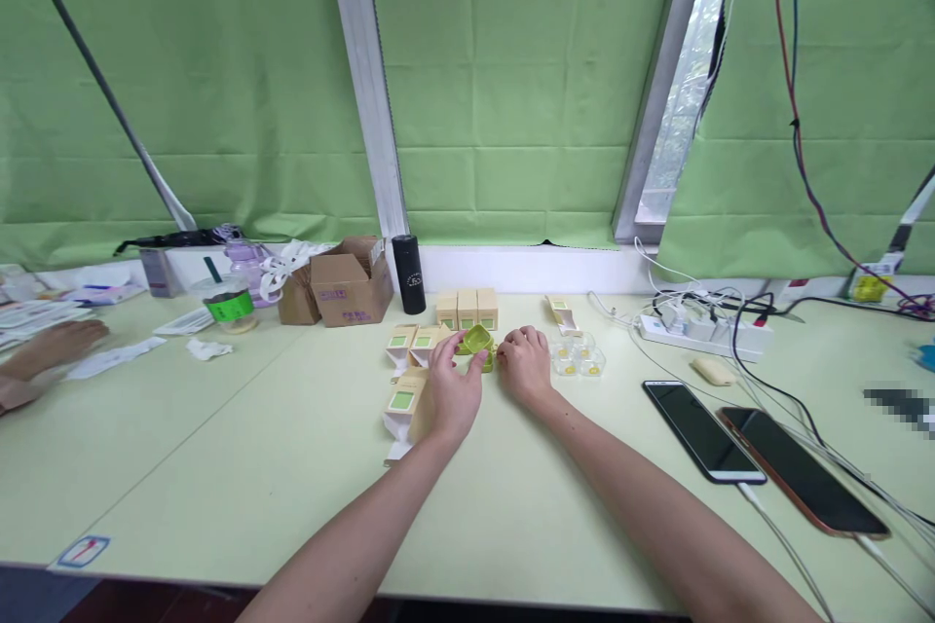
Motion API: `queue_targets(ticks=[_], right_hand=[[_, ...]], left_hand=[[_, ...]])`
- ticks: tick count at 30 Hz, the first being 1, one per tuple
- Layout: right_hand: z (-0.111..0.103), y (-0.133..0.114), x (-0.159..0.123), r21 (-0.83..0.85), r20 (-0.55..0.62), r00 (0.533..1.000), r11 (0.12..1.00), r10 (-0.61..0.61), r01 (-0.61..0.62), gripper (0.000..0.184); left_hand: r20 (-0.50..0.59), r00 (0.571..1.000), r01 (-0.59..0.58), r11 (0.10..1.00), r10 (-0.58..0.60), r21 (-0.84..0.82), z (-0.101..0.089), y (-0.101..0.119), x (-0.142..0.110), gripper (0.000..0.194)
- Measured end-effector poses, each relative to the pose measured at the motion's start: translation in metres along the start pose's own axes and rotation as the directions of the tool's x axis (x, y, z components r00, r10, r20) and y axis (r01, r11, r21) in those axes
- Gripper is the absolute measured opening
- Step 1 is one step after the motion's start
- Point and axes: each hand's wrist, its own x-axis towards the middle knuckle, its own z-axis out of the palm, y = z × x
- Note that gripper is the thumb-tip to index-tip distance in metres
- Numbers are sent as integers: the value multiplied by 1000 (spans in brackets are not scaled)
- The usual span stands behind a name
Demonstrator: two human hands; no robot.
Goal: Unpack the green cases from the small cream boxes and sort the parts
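Note:
My left hand (pixel 454 389) is closed on a small green square container (pixel 478 340), its thumb and fingers at the container's near and left sides. Part of the green piece beneath is hidden. My right hand (pixel 526 365) rests just to the right, fingers curled together, and what is in them is hidden. Small cartons with green windows, one (pixel 403 401) beside my left wrist and another (pixel 400 343) farther back, lie with flaps open. Right of my right hand stands a clear plastic tray (pixel 579 356) with yellow marks in its cups.
Behind my hands stand small tan boxes (pixel 467 310) and an opened carton (pixel 562 315). A black bottle (pixel 409 274) and a cardboard box (pixel 352 284) are farther left. Two phones (pixel 705 430), cables and a power strip (pixel 705 336) lie right. Another person's hand (pixel 62 348) is at far left.

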Motion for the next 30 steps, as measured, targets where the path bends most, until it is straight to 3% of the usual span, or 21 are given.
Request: queue_targets(ticks=[8, 17, 30], right_hand=[[8, -5, 2, -26, 27, 1000, 1000, 13, -12, 20], [-1, -5, -5, 20, -12, 1000, 1000, 20, -20, 14], [0, -5, -5, -80, 26, 999, 996, 36, -33, 18]], left_hand=[[-2, 1000, -10, 1000, 10, -6, 1, -2, -1, 37], [-5, 1000, 3, 1000, -3, 8, 0, -3, 1, 38], [-4, 999, -32, 999, 32, 5, 3, -8, 0, 36]])
